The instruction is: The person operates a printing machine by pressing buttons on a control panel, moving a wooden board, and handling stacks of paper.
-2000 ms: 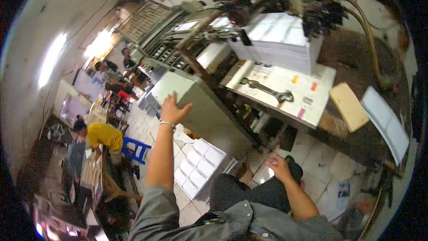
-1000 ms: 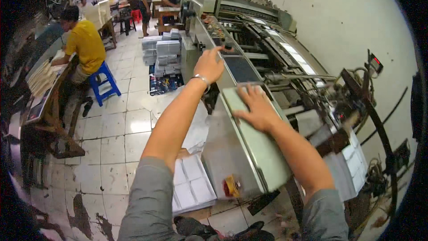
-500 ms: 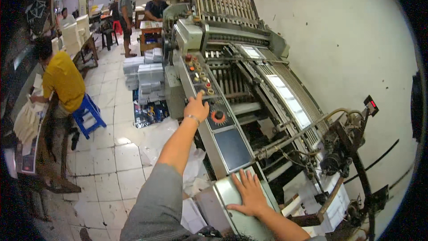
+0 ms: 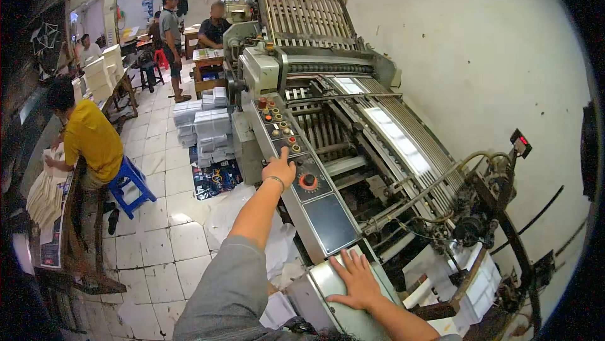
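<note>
While the left hand (image 4: 279, 169) presses fingers on the control panel (image 4: 296, 164), the right hand (image 4: 356, 280) lies spread on the metal cover (image 4: 334, 306) at five o'clock. The step looks like operating the controls; the red knob (image 4: 307, 181) sits just at three o'clock.

Printing press (image 4: 353, 120): painted metal, matt grey-green, worn w/ grime. Control panel (image 4: 296, 158) is smooth metal w/ glossy plastic buttons & a red knob (image 4: 307, 181). Left hand (image 4: 279, 167) rests on the panel, a thin metal bracelet at the wrist; right hand (image 4: 354, 280) lies flat on a brushed, dull-shiny metal cover (image 4: 334, 306). Grey cloth sleeve (image 4: 224, 294), soft & matt. Floor tiles (image 4: 164, 240) pale, scuffed, semi-gloss. White paper stacks (image 4: 205, 123). Wall (image 4: 479, 45) rough, stained plaster.
</note>
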### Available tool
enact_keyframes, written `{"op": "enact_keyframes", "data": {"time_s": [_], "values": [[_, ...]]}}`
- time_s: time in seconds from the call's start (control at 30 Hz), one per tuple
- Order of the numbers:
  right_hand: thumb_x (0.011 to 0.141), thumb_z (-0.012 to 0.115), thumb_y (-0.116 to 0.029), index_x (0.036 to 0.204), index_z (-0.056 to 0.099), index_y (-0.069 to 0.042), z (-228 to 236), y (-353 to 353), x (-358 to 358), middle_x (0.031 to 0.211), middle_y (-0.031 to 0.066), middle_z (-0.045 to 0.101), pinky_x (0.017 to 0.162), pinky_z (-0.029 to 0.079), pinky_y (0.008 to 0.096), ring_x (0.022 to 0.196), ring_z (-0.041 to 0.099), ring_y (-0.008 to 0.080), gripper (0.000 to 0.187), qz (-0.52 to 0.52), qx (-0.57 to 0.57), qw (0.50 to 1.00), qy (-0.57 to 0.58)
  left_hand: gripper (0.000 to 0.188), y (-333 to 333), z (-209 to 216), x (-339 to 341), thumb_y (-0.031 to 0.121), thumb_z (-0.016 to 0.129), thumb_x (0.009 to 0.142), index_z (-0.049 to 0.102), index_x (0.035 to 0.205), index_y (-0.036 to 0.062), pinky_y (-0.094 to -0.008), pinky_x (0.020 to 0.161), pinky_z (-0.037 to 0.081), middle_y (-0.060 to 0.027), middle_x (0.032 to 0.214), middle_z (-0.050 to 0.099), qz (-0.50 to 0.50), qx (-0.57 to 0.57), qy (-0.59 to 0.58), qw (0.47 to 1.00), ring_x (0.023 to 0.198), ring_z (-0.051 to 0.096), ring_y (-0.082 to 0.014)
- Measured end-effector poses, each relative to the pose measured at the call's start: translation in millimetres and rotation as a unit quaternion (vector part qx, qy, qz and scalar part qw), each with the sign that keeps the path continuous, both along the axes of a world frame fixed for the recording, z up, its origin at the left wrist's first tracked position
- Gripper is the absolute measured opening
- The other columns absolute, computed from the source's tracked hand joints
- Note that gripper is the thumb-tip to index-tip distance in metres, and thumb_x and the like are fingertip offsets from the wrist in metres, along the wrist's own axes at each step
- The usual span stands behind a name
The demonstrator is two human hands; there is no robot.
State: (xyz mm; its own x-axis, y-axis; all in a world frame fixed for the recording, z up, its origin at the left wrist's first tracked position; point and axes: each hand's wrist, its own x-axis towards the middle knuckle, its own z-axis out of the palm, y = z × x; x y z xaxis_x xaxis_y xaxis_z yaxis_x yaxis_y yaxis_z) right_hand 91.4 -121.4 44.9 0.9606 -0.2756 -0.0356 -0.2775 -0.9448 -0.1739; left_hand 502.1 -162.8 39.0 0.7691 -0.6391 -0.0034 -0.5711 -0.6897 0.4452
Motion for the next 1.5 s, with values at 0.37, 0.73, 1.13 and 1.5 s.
{"op": "enact_keyframes", "data": {"time_s": [0.37, 0.73, 1.13, 1.5], "values": [[0.077, 0.059, -0.080, 0.161, 0.024, -0.020, 2.2, 1.8, 1.5, 0.164, 0.0240, 0.020, 0.122, 0.010, 0.0595, 0.150, 0.018, 0.0471, 0.109, -0.004, 0.007, 1.000, -0.001, 0.062, -15.0, -7.4, 5.0, 0.044, 0.037, 0.105, 0.015, 0.160, 0.0260, -0.0531, 0.090, 0.054, -0.0272, 0.134, 0.053, -0.003, 0.012, 0.015, 1.000, 0.107, 0.066, -0.0444], [0.076, 0.062, -0.078, 0.161, 0.025, -0.020, 1.8, 3.8, 5.5, 0.164, 0.0226, 0.021, 0.122, 0.011, 0.0588, 0.151, 0.017, 0.0452, 0.109, -0.006, 0.002, 1.000, 0.005, 0.060, -11.0, -10.9, 9.0, 0.042, 0.039, 0.104, 0.018, 0.160, 0.0338, -0.0497, 0.091, 0.055, -0.0279, 0.140, 0.045, 0.010, 0.028, -0.027, 0.999, 0.110, 0.066, -0.0419], [0.078, 0.065, -0.073, 0.162, 0.019, -0.018, -7.5, -4.3, -4.1, 0.166, 0.0209, 0.016, 0.122, 0.012, 0.0589, 0.152, 0.017, 0.0448, 0.110, -0.001, 0.023, 1.000, -0.013, 0.051, -27.8, 17.5, 29.2, 0.023, 0.046, 0.096, 0.047, 0.147, 0.0182, -0.0485, 0.096, 0.052, -0.0187, 0.130, 0.064, -0.193, 0.143, -0.139, 0.961, 0.114, 0.065, -0.0373], [0.077, 0.060, -0.079, 0.161, 0.023, -0.019, -11.1, -6.1, -3.3, 0.166, 0.0201, 0.018, 0.123, 0.010, 0.0584, 0.152, 0.016, 0.0439, 0.110, 0.003, 0.032, 0.998, -0.054, 0.044, -16.9, -15.1, 34.1, 0.032, 0.044, 0.100, 0.039, 0.143, 0.0183, -0.0555, 0.092, 0.051, -0.0234, 0.127, 0.063, -0.058, 0.050, -0.133, 0.988, 0.111, 0.065, -0.0435]]}}
